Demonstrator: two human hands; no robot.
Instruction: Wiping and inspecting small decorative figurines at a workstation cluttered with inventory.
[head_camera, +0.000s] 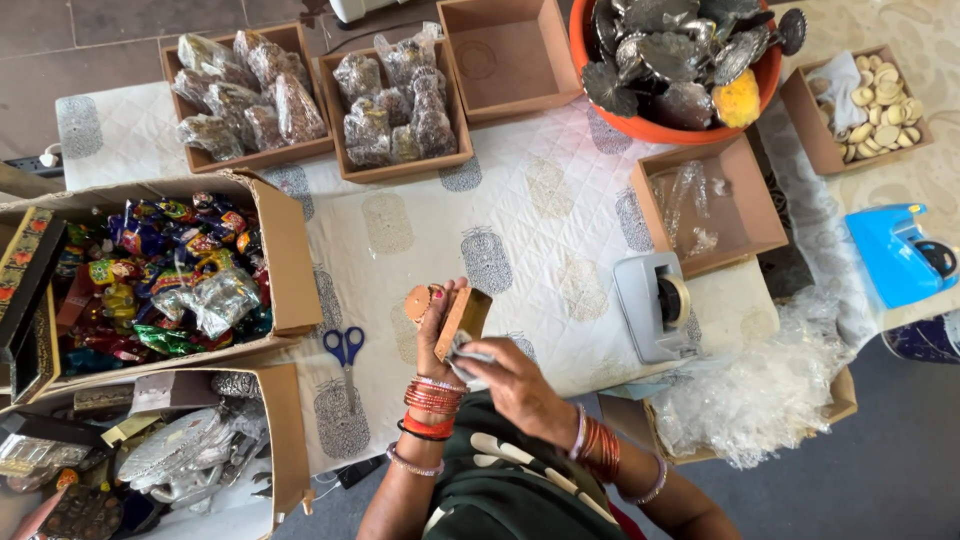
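My left hand (432, 335) holds a small brown box (463, 318) upright over the near edge of the patterned white cloth (540, 210), with a small round piece (418, 302) showing behind it. My right hand (510, 380) is closed on something small and silvery (466, 352) at the box's lower edge. Both wrists carry several red and silver bangles. Blue-handled scissors (345, 348) lie on the cloth just left of my left hand.
A grey tape dispenser (655, 305) sits right of my hands. Cardboard boxes hold colourful wrapped sweets (165, 280), clear packets (245, 95), more packets (400, 100) and round pale discs (885, 105). An orange tub (680, 60) holds metal leaf shapes. Crumpled plastic (760, 390) lies at right.
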